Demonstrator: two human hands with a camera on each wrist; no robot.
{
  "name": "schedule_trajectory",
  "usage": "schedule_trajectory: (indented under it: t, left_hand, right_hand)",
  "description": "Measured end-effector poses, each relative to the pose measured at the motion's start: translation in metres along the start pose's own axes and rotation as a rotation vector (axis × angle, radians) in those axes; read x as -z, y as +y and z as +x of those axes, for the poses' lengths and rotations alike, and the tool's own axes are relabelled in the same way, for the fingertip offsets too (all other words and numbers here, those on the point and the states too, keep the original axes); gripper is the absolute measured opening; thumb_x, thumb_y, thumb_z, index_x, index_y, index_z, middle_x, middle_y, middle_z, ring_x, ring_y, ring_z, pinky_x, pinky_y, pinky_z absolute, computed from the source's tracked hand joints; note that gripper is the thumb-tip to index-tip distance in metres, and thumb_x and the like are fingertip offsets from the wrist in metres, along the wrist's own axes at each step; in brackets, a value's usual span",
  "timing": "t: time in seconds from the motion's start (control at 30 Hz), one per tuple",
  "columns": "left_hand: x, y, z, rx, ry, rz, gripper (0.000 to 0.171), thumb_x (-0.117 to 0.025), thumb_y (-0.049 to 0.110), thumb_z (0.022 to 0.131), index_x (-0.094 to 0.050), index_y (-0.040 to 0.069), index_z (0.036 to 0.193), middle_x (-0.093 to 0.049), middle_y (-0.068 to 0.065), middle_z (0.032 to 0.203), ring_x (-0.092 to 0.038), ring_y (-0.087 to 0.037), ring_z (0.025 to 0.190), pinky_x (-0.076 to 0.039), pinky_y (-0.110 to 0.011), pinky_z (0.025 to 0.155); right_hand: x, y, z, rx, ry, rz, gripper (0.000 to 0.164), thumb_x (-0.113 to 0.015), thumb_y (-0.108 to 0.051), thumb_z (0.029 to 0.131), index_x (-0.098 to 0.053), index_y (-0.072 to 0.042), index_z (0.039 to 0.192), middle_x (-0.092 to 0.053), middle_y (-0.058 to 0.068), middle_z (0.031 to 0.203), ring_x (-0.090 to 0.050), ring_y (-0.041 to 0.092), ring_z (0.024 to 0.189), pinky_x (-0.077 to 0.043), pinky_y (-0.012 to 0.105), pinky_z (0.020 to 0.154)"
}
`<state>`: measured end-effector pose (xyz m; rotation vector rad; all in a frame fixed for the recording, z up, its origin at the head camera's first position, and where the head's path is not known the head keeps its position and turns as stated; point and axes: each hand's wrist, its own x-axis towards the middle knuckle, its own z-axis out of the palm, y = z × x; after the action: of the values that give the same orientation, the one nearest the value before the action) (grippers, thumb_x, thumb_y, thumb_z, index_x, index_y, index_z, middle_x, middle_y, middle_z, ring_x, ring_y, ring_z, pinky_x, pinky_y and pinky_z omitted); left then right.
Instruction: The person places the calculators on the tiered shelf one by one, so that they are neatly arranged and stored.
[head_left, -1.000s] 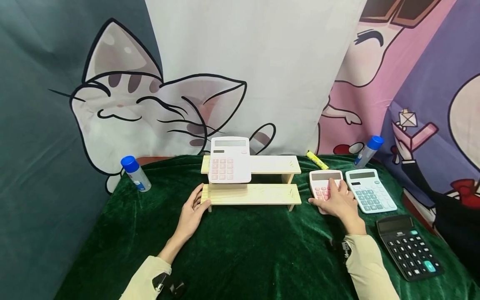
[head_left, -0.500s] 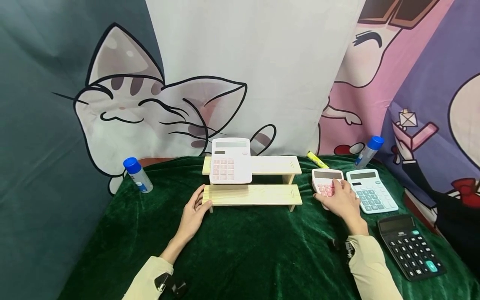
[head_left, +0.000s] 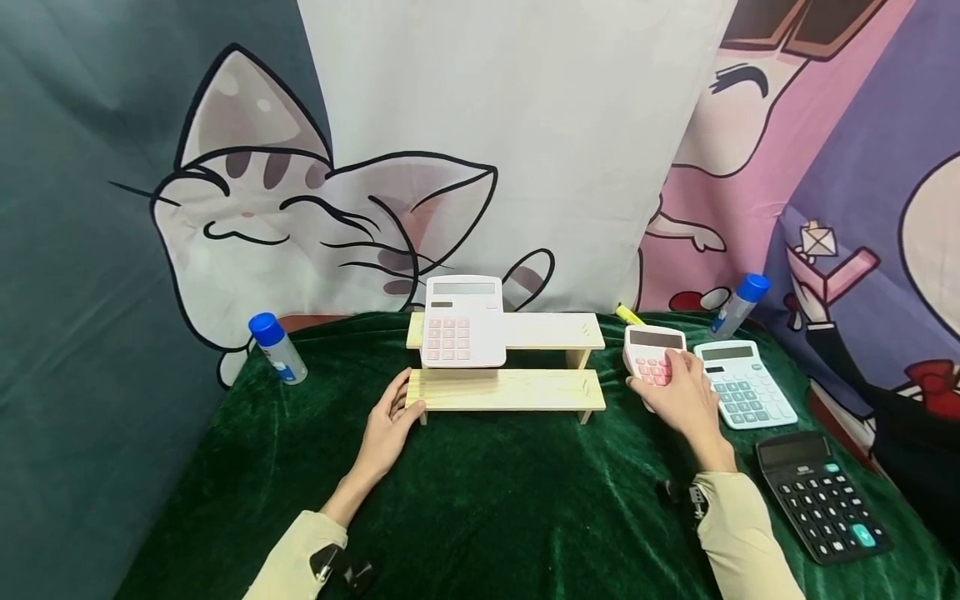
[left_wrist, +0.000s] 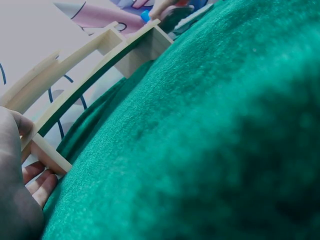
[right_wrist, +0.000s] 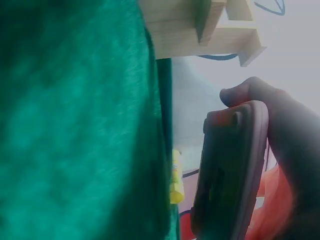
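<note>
My right hand (head_left: pixel 686 402) grips a small pink calculator (head_left: pixel 647 354) by its sides, thumb on the left edge. In the right wrist view the dark underside of this pink calculator (right_wrist: pixel 227 170) shows, raised off the cloth. A two-tier wooden stand (head_left: pixel 525 390) stands at the centre. Its left end is held by my left hand (head_left: pixel 386 429), the thumb at the front of the lower step. The left wrist view shows fingertips (left_wrist: pixel 45 185) around the end leg. A white calculator with pink keys (head_left: pixel 465 321) leans upright on the upper step.
Right of my right hand lie a pale blue calculator (head_left: pixel 742 383) and a black calculator (head_left: pixel 821 496). Blue-capped bottles (head_left: pixel 279 350) stand at both far sides. A yellow tube (head_left: pixel 628 315) lies behind the pink calculator, on green velvet cloth (head_left: pixel 510 500).
The pink calculator has risen and tilted up in my right hand, now overlapping the yellow tube. My left hand stays at the stand's left end.
</note>
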<state>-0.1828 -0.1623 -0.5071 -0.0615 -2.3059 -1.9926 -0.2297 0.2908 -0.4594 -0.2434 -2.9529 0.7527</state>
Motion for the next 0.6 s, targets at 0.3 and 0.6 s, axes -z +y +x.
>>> schedule_trajectory:
  t: [0.3, 0.6]
  left_hand:
    - [0.002, 0.001, 0.001, -0.001, -0.003, 0.004, 0.064, -0.062, 0.022, 0.100, -0.033, 0.011, 0.155, -0.050, -0.012, 0.147, -0.051, -0.021, 0.127, -0.043, -0.008, 0.093]
    - [0.001, 0.004, 0.000, 0.019, -0.027, -0.013, 0.064, -0.060, 0.021, 0.101, -0.029, 0.012, 0.157, -0.046, -0.014, 0.151, -0.048, -0.023, 0.132, -0.041, -0.007, 0.093]
  right_hand:
    - [0.020, -0.032, -0.009, 0.084, 0.101, 0.082, 0.093, -0.069, -0.059, 0.083, -0.035, -0.005, 0.151, -0.027, 0.029, 0.154, -0.037, 0.053, 0.129, -0.031, 0.070, 0.096]
    - [0.030, -0.084, -0.010, 0.225, 0.125, 0.107, 0.087, -0.072, -0.054, 0.082, -0.039, -0.009, 0.149, -0.029, 0.021, 0.155, -0.038, 0.047, 0.129, -0.030, 0.066, 0.098]
